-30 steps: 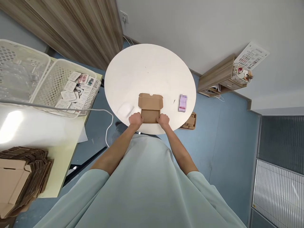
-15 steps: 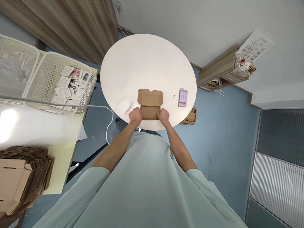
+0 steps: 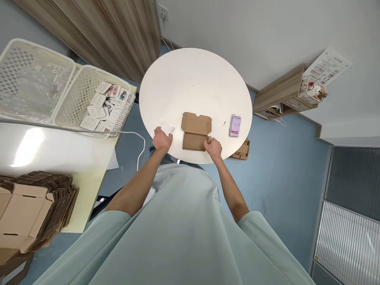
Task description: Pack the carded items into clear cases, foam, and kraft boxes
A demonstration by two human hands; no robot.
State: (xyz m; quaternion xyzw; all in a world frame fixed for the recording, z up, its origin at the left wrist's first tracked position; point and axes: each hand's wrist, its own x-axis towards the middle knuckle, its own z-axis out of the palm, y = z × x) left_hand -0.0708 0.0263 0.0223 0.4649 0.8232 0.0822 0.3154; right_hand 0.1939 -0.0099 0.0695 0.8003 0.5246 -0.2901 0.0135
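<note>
Reckon the cardboard box (image 3: 194, 141) is light and bendy, so I'd hold its sides: right hand (image 3: 213, 148) pinches one, left hand (image 3: 162, 139) curls at the white item (image 3: 168, 128), grip unclear.

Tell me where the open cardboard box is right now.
In the head view, the open cardboard box sits on the round white table, toward its near edge, with the right hand at the box's right side.

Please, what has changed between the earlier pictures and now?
The left hand has let go of the cardboard box and moved left to the white item; its grip there is unclear. The right hand still holds the box's right side; the lid stays open, the purple item in place.
</note>
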